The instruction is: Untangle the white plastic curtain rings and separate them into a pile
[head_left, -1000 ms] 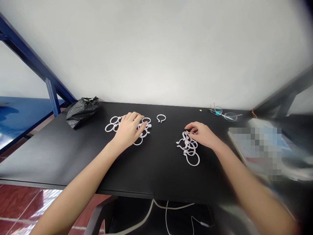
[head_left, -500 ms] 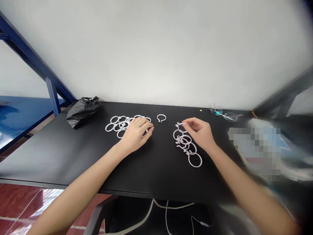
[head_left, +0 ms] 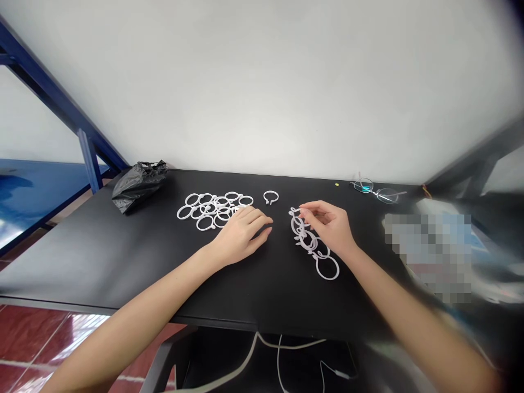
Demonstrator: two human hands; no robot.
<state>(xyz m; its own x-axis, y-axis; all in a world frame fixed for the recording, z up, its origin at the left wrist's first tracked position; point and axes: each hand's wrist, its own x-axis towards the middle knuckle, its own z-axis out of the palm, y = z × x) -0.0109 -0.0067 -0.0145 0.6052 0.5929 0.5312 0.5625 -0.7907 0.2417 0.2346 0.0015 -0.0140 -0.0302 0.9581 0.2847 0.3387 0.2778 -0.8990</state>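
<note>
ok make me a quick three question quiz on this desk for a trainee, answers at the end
1. Put in order, left to right in the picture: thin-framed eyeglasses; lone white plastic-looking ring; crumpled black plastic bag.

2. True or false: the left hand is holding the bag.

3. Multiple choice: what is between the fingertips of the right hand?
a) the eyeglasses
b) another white ring
c) the bag

Key:
1. Bag, lone ring, eyeglasses.
2. False; the left hand is open and apart from the bag.
3. b.
</note>
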